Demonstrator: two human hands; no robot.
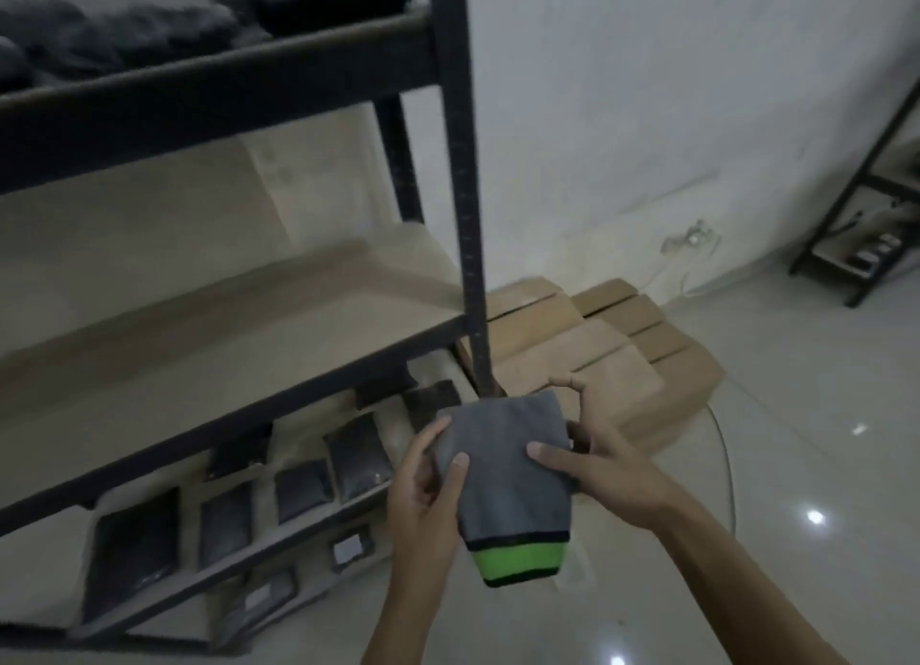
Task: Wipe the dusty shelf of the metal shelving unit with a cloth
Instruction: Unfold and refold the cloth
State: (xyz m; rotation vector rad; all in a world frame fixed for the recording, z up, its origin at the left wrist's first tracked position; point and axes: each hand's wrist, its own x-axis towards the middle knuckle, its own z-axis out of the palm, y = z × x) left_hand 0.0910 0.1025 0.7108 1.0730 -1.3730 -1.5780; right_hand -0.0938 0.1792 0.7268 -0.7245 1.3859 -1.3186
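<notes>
1. Both forearms come up from the bottom of the view, and between them the cloth point(503, 470) is held in the air, in front of the shelving unit and not touching it.
2. It is a grey folded cloth with a bright green band and dark edging at its near end. It looks soft and thick, and it seems clean as far as the dim light allows me to tell.
3. On its left edge, the left hand point(428, 485) grips the cloth, with the thumb on top and the fingers curled under. The right hand point(605, 470) holds the right edge, thumb pressed on the upper face, other fingers behind; two fingertips stand free above the far corner.
4. I judge that the step in hand is preparing the cloth, folding or adjusting it into a pad. Wiping is not yet begun.
5. The next move calls for one hand to carry the pad to the left and forward onto the middle shelf point(239, 331), which is bare, beige and pale with what may be dust.
6. Around this: the black upright post point(460, 166) just behind the cloth, dark packets point(356, 455) on the lower shelf, dark bundles point(119, 37) on the top one, cardboard boxes point(592, 346) on the floor to the right.
</notes>
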